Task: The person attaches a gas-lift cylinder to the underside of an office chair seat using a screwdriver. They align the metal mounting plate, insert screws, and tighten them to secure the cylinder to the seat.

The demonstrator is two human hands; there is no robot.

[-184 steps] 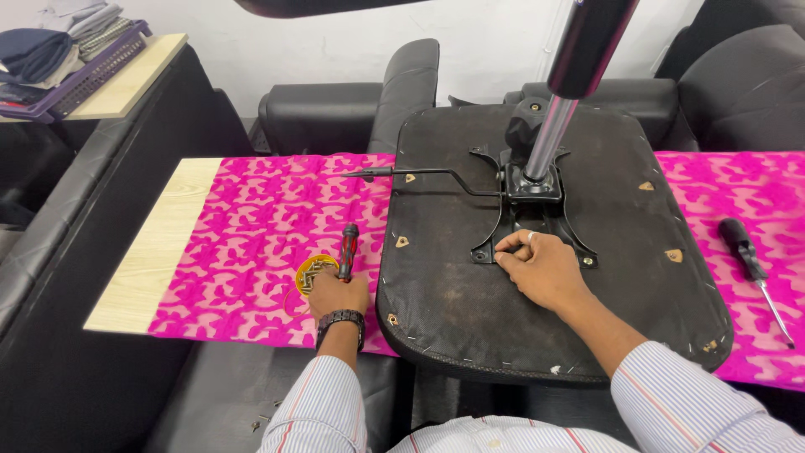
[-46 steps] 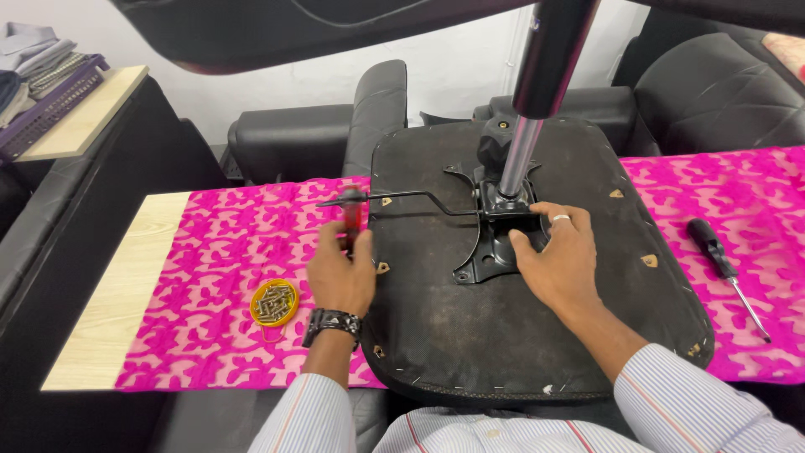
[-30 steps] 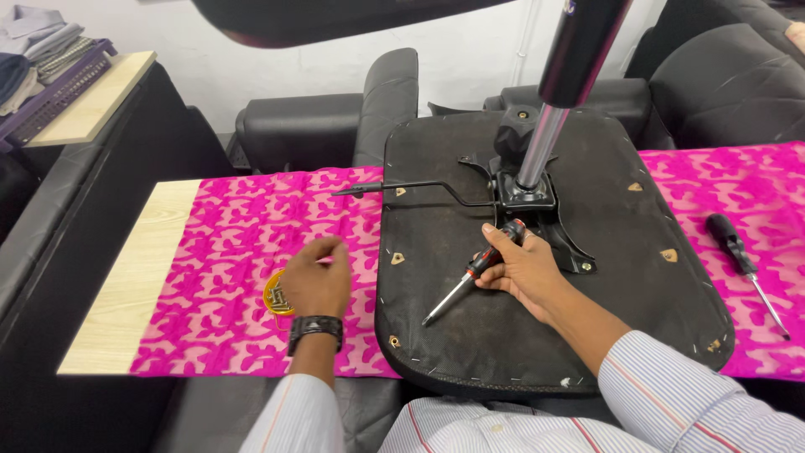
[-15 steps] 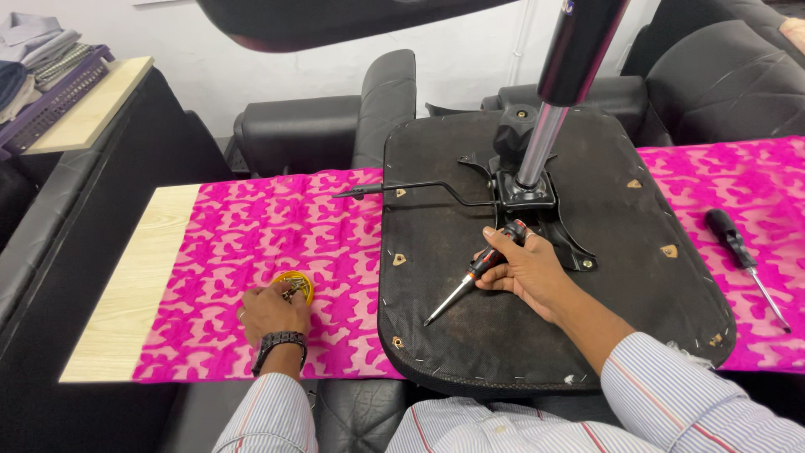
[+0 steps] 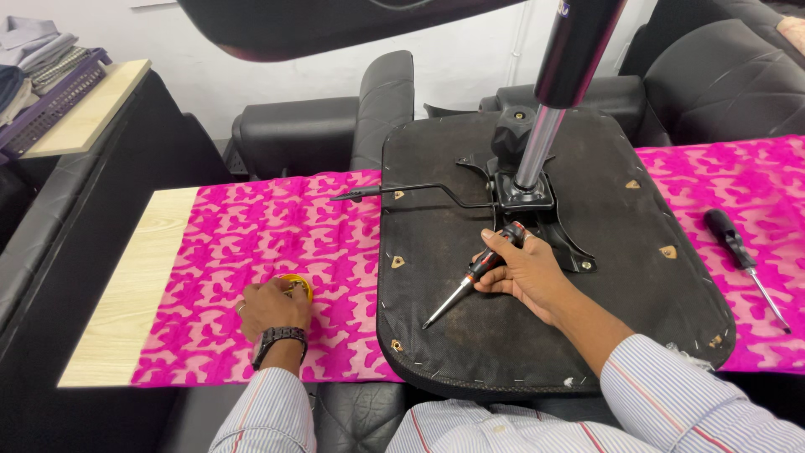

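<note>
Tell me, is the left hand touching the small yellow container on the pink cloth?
Touching. The head view shows the left hand with its fingers resting on the yellow container, covering part of it, with no gap between them.

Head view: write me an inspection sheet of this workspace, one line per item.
Surface: wooden board under a pink patterned cloth.
Job's things: upturned chair seat base with metal column; screwdriver; small yellow container.
Clutter: spare screwdriver on the cloth.
Grippers: right hand grips the screwdriver; left hand rests on the container.
Cables: nothing seen.
Surroundings: black sofas, folded clothes.
</note>
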